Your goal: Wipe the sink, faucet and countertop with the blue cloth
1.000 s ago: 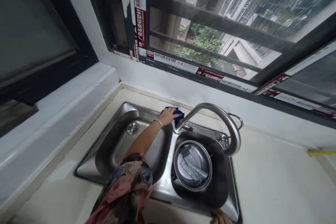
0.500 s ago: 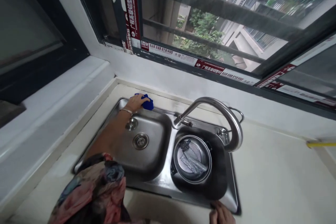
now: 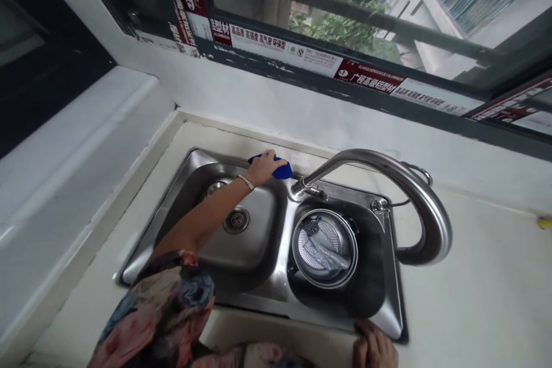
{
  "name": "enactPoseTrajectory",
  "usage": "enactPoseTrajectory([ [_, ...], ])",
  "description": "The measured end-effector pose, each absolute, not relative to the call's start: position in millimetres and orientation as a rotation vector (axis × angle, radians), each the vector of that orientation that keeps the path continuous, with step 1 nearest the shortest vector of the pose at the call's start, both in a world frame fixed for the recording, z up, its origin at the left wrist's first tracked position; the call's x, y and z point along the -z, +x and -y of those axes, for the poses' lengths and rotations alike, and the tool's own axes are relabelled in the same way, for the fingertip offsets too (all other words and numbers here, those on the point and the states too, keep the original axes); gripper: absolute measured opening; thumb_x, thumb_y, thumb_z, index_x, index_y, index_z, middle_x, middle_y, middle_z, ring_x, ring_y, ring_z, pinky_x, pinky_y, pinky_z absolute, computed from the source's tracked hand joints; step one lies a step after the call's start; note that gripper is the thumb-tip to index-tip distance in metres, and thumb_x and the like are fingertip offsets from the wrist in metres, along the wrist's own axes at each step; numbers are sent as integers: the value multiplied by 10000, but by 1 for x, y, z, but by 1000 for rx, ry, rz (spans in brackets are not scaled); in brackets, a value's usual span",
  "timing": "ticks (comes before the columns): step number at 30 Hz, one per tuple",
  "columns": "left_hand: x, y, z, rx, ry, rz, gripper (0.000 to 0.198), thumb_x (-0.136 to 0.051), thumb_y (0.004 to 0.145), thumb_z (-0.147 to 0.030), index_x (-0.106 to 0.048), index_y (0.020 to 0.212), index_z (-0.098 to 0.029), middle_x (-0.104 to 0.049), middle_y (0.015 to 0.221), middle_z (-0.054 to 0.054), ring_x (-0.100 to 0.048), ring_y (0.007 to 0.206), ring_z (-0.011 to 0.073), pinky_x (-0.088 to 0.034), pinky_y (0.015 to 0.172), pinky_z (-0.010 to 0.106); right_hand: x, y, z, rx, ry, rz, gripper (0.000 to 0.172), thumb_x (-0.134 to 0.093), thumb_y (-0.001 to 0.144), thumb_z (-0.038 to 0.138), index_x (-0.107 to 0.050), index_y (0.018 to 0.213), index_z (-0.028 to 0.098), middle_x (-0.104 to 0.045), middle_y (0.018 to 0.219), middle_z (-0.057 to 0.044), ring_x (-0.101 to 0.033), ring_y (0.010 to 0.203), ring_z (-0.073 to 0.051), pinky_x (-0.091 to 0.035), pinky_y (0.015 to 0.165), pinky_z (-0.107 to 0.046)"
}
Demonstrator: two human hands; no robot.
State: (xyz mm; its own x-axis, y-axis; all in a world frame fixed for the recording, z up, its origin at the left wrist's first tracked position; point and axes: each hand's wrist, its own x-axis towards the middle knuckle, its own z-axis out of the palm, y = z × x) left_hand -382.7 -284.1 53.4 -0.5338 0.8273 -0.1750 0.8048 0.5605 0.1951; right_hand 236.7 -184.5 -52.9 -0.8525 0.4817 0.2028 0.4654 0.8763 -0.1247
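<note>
My left hand presses a blue cloth onto the back rim of the steel double sink, between the left basin and the tap's base. A thin bracelet shows on that wrist. The cloth lies just left of the curved steel tap. At the bottom edge, my right hand rests on the sink's front right corner, fingers curled over the rim. The right basin holds a round metal strainer basket with a clear plastic bag in it.
The left basin's drain is uncovered. Pale countertop surrounds the sink. A white wall and a window frame with printed tape run behind. A yellow object lies at the far right edge. My flowered sleeve fills the lower left.
My left hand slid the blue cloth along the back rim, left to the far corner and then back right toward the tap. The view moved closer and lower.
</note>
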Motion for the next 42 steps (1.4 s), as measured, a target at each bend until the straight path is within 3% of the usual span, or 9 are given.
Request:
enactPoseTrajectory([
  [9,-47,-354,222,-285,1543,-2452,551,-557,981,-184,-602,1492,-386,-527,1355,138,-619,1209,337,-529,897,421,50,234,183,-94,-664,2800,560,-313,1158,509,-774,1143,191,-791,1117,-131,-731,988,-279,-531,849,-400],
  [13,-44,-363,227,-238,1619,-2456,611,-611,936,-151,-603,1493,-403,-530,1385,136,-603,1239,344,-526,914,422,45,227,185,-146,-631,2750,473,-381,1157,451,-761,1169,169,-789,1134,-132,-730,1037,-275,-537,896,-398],
  [23,-43,-393,277,-260,1514,-2607,558,-710,949,-343,-602,1492,-418,-567,1379,111,-584,1252,325,-514,959,407,30,209,196,-241,-605,2575,342,-471,1124,329,-757,1142,141,-778,1155,-136,-715,1044,-254,-539,961,-396],
  [26,-47,-410,305,-204,1445,-2657,522,-703,957,-365,-615,1469,-417,-567,1401,104,-587,1239,326,-518,952,412,31,209,196,-280,-630,2560,340,-485,1115,335,-769,1118,148,-781,1163,-142,-727,1030,-262,-548,955,-405],
  [32,-56,-438,345,-130,1278,-2719,632,-756,908,-317,-586,1509,-418,-570,1431,103,-591,1221,333,-529,968,430,50,222,186,-236,-597,2635,339,-487,1109,331,-781,1131,163,-796,1123,-113,-744,1033,-258,-555,932,-379],
  [42,-33,-415,336,-143,1321,-2798,634,-700,954,-401,-559,1567,-317,-565,1438,185,-561,1315,391,-550,961,457,63,234,184,-28,-564,2732,361,-438,1114,336,-754,1163,170,-796,1120,-98,-729,1018,-255,-509,919,-385],
])
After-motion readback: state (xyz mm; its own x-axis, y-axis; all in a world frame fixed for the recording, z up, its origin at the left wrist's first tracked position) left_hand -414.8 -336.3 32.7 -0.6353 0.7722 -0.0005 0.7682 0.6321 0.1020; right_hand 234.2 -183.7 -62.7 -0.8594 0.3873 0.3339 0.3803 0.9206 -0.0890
